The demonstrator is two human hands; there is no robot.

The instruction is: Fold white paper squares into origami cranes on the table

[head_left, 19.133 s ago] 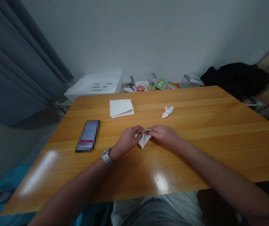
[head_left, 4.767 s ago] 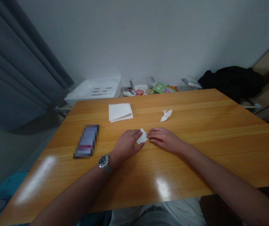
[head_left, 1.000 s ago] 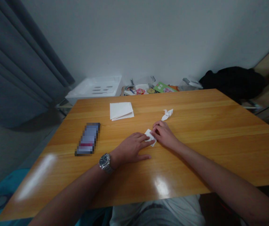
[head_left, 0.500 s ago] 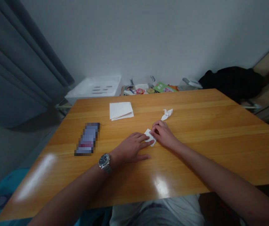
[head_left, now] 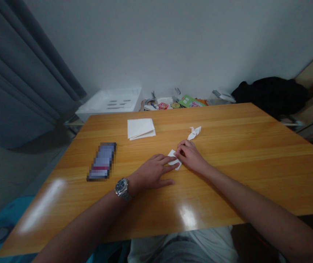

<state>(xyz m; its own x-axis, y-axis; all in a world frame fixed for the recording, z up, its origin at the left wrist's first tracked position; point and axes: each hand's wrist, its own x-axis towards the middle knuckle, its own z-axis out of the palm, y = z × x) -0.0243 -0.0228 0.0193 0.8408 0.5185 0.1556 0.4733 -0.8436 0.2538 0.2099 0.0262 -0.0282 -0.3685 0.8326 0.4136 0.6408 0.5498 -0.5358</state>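
A small folded piece of white paper (head_left: 172,153) lies on the wooden table (head_left: 145,215) in front of me. My left hand (head_left: 158,170), with a watch on its wrist, is spread flat, and its fingertips press on the paper's lower left part. Pinched at the paper's right edge is my right hand (head_left: 189,155), its thumb and index finger closed there. Just beyond the right hand rests a white paper crane (head_left: 194,133). Parts of the folded paper are hidden under the fingers of both hands.
Folded white sheets (head_left: 140,128) lie farther back, left of centre. A phone (head_left: 102,162) with a blurred screen is at the left. Behind the table stand a white tray (head_left: 109,104), a green booklet (head_left: 190,101) among small items, and a black cloth heap (head_left: 271,95).
My left index finger has shifted very slightly on the paper. Otherwise both hands, the paper and the crane look the same.
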